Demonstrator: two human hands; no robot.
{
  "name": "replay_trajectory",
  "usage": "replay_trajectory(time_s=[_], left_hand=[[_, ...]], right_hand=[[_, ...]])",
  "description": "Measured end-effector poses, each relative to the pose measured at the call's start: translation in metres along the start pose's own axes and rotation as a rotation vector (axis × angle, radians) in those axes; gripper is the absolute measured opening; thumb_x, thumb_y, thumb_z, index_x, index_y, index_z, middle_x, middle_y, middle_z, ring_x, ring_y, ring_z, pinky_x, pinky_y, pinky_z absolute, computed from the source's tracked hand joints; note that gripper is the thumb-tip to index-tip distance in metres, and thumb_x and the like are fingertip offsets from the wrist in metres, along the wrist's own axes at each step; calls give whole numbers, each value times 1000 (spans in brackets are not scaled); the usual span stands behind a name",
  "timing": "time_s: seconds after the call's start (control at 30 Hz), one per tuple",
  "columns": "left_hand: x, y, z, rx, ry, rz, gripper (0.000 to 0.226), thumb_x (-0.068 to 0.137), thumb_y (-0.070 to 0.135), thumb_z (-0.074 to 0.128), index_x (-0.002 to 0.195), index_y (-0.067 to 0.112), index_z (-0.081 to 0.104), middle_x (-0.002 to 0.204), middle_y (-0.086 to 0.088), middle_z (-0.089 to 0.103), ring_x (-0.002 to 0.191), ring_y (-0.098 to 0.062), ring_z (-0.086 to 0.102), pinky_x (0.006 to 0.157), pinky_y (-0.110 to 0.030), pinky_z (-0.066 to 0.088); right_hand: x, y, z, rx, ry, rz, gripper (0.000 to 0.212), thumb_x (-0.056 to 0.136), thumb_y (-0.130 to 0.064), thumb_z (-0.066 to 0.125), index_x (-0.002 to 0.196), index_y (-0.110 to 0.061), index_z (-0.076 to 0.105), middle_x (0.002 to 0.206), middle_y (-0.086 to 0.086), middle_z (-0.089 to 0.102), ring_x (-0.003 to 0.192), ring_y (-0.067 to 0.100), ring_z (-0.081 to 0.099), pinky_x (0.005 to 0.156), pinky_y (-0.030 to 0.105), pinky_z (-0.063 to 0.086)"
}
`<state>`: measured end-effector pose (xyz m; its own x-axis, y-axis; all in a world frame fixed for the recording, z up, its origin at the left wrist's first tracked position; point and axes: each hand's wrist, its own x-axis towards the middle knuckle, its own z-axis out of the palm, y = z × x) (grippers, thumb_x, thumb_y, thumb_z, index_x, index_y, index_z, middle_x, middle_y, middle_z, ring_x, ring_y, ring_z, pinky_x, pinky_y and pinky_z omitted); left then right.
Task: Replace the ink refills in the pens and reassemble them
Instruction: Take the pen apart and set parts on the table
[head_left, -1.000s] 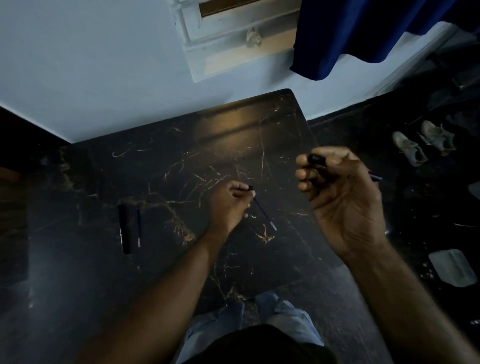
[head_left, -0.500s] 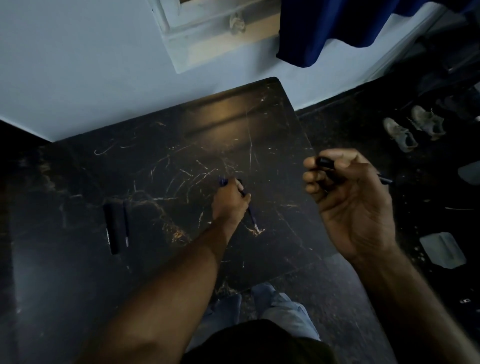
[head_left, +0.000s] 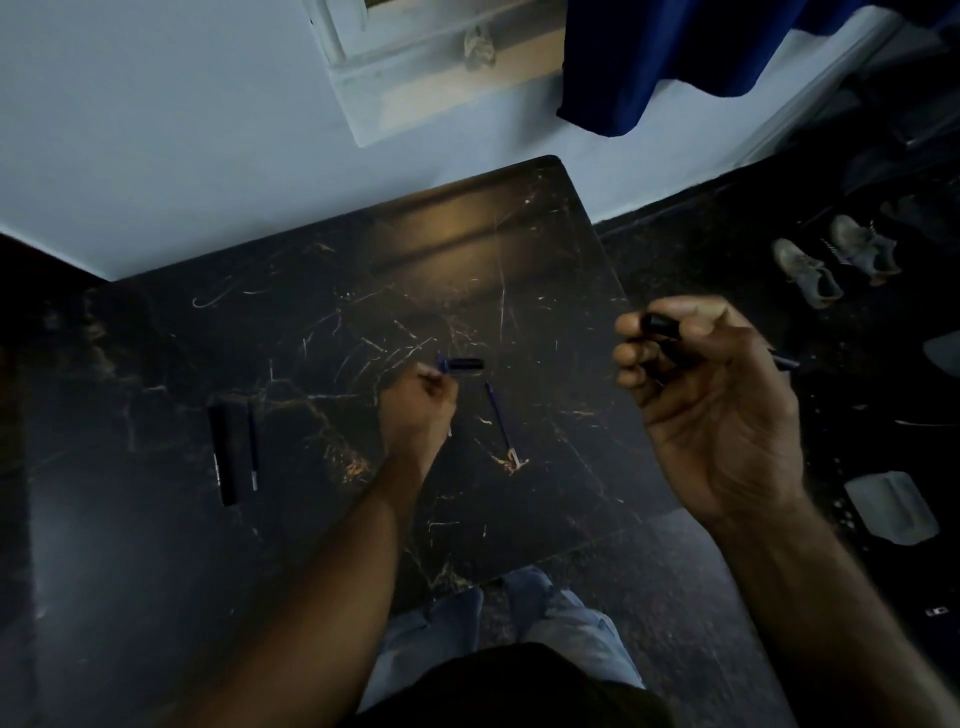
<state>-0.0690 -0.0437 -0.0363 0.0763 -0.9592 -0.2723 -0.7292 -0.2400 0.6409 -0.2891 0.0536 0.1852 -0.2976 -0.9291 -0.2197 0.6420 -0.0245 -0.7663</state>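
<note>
My left hand (head_left: 418, 410) rests low over the black marble table (head_left: 322, 322), fist closed around a thin blue refill (head_left: 441, 362) whose ends stick out above and below the fingers. A short black pen piece (head_left: 466, 365) lies just beyond its knuckles. A second blue refill (head_left: 500, 420) lies loose on the table to the right of that hand. My right hand (head_left: 711, 400) is raised off the table's right edge, closed on a black pen barrel (head_left: 661, 327); the pen's tip (head_left: 785, 361) pokes out behind the palm.
Two black pens (head_left: 224, 457) and another refill (head_left: 253, 452) lie side by side at the table's left. A white wall stands behind. Shoes (head_left: 831, 260) and a pale tray (head_left: 891, 506) sit on the dark floor to the right. My knees are below the table's front edge.
The refill my left hand held a second ago now lies loose on the table. That hand has shifted left and grips another refill. My right hand has barely moved.
</note>
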Motion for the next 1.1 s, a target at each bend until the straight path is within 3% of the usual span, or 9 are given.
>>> replay_trajectory(time_s=[0.1,0.27,0.37,0.5,0.77,1.0,1.1], left_hand=[[-10,-24,-16,60,-24,-49,11,96,23,78,91,26,69,75,16,66,68,4,64,56,-14,47],[-21,-35,-16,22,-73,-136,21,93,32,81,83,34,63,80,9,74,70,-4,71,63,-30,64],[-21,-28,-10,55,-90,-127,21,91,38,83,86,32,64,76,12,72,71,-1,71,69,-31,64],[-15,-21,-8,107,-96,-126,22,90,44,83,86,29,68,69,13,72,67,0,71,66,-32,64],[-5,-14,-14,240,-89,-159,14,97,37,76,99,23,78,85,4,79,78,-13,76,76,-38,66],[4,-11,-17,400,-114,-131,19,96,40,76,97,22,79,87,2,78,80,-15,75,76,-37,64],[13,-6,-17,456,-150,-165,23,92,42,80,89,20,78,78,2,74,71,-14,71,61,-30,55]], right_hand=[[-1,1,-5,3,14,15,20,95,-6,43,97,-5,64,92,13,74,78,21,70,69,28,57],[1,4,-2,-1,4,24,20,95,-5,42,97,-4,62,91,13,74,78,21,70,69,28,57],[3,4,3,3,-19,19,19,95,-4,41,97,-2,60,91,13,75,76,21,70,69,28,57],[3,1,3,6,-28,22,20,95,-5,41,97,-3,61,91,13,75,77,22,70,69,29,57],[2,1,-7,-5,-5,29,23,95,-6,43,96,-6,66,93,14,74,79,22,70,70,29,57],[3,1,-6,-13,-6,22,22,95,-6,43,96,-5,65,92,13,75,78,22,70,69,29,57],[3,2,-4,-6,-10,30,22,94,-6,43,95,-5,65,92,14,75,77,22,70,68,29,57]])
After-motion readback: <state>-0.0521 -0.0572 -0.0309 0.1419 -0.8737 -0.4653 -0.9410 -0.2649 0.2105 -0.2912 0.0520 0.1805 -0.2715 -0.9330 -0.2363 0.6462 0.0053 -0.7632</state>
